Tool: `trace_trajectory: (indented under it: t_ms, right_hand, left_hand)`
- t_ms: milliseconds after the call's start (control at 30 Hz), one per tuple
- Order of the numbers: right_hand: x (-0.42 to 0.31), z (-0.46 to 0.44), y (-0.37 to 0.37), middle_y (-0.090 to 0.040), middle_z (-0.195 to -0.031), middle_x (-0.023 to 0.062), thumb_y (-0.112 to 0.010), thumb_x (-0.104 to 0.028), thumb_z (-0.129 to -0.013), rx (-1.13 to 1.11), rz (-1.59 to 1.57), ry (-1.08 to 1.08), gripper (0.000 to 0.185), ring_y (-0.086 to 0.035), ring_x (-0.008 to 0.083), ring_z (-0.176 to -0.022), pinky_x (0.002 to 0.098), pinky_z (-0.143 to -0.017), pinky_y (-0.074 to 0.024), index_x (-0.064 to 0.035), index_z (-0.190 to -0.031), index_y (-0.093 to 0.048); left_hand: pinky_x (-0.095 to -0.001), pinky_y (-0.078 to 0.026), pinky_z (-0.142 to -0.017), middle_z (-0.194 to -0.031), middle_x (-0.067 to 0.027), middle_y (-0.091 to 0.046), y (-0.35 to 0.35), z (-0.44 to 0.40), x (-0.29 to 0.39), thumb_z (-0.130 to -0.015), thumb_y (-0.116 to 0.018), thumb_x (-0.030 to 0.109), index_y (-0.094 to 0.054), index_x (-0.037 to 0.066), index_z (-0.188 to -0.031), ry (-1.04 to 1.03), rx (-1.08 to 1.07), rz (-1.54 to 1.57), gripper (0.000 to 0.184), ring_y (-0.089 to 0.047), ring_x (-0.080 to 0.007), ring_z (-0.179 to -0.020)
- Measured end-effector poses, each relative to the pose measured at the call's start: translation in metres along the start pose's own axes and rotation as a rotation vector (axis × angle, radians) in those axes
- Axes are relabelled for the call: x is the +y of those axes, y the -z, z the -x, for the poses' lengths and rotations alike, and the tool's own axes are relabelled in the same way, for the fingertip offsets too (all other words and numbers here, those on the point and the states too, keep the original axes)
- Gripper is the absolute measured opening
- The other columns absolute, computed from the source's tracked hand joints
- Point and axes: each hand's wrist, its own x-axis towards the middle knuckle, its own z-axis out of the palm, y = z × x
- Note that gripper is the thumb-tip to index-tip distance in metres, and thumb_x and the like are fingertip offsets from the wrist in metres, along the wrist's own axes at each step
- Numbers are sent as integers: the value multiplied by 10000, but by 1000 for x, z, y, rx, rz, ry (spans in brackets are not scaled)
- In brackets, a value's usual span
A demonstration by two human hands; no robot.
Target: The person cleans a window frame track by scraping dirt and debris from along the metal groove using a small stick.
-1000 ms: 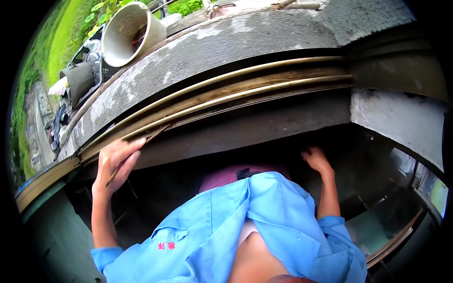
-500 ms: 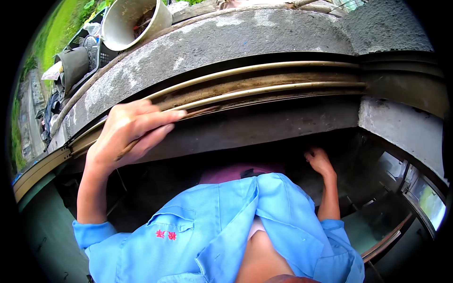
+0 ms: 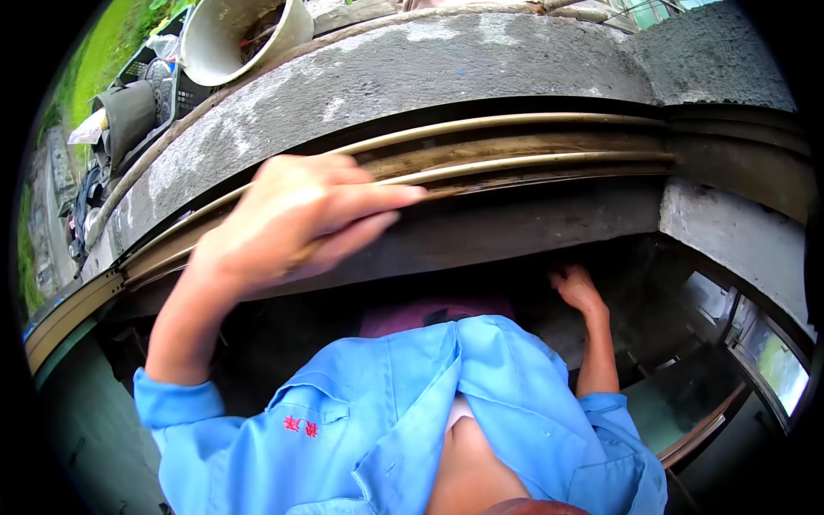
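My left hand [image 3: 313, 206] is closed around a thin brown stick [image 3: 299, 257], its index finger stretched along it. The stick's front end lies at the lower groove of a brown metal window track [image 3: 515, 137], and most of its length is hidden by my fingers. That hand is somewhat blurred. Lower down and to the right, my right hand [image 3: 577, 287] hangs in shadow below the sill, away from the track. Its fingers are loosely bent and a little apart, and nothing shows in them.
Beyond the track runs a rough concrete ledge [image 3: 412, 64]. A white bucket [image 3: 245, 39] with debris, a dark crate [image 3: 184, 94] and a grey container [image 3: 129, 120] stand outside at the left. Glass panes [image 3: 768, 360] are at the lower right.
My left hand has moved right along the track, taking the stick with it. My right hand has barely shifted.
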Motion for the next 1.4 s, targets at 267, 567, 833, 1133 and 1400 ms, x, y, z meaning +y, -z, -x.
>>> trace_trajectory:
  t_ms: [267, 567, 833, 1133, 1400]
  right_hand:
    - [-9, 3, 2, -570, -1154, 260, -594, -247, -829, -2, -76, 7, 416, -519, 395, -1110, 411, -937, -422, 25, -1143, -579]
    - [-36, 13, 15, -578, -1143, 249, -579, -235, -837, 42, 95, 66, 383, -522, 394, -1101, 409, -925, -429, 5, -1136, -593]
    - [-23, 3, 5, -574, -1183, 235, -591, -162, -794, 30, 78, 26, 403, -526, 367, -1123, 372, -947, -413, 13, -1157, -579]
    - [-25, 11, 10, -600, -1127, 218, -572, -204, -842, 9, -15, 53, 338, -535, 379, -1086, 392, -919, -429, -20, -1124, -610]
    - [-23, 14, 13, -609, -1103, 214, -582, -177, -833, 14, -53, 77, 328, -556, 379, -1051, 401, -896, -441, -21, -1120, -610]
  left_hand:
    - [-360, -419, -526, -611, -88, -536, 25, 23, 4, -741, -651, 7, -656, 40, -1025, 70, -73, -118, 286, -523, -260, -563]
    - [-350, -427, -501, -604, -73, -523, 12, 14, 9, -719, -660, 35, -656, 66, -1044, 31, -7, -184, 327, -505, -245, -551]
    - [-363, -425, -510, -605, -62, -518, -8, -20, 7, -730, -655, 35, -638, 60, -1067, -58, -15, -123, 339, -511, -241, -556]
    - [-373, -425, -512, -625, -80, -524, -11, -21, 4, -752, -639, 45, -642, 46, -1049, -54, -11, -72, 297, -521, -258, -581]
    - [-361, -421, -500, -600, -79, -514, 12, 4, 10, -742, -637, 37, -639, 60, -1073, 39, -66, -196, 332, -504, -253, -542]
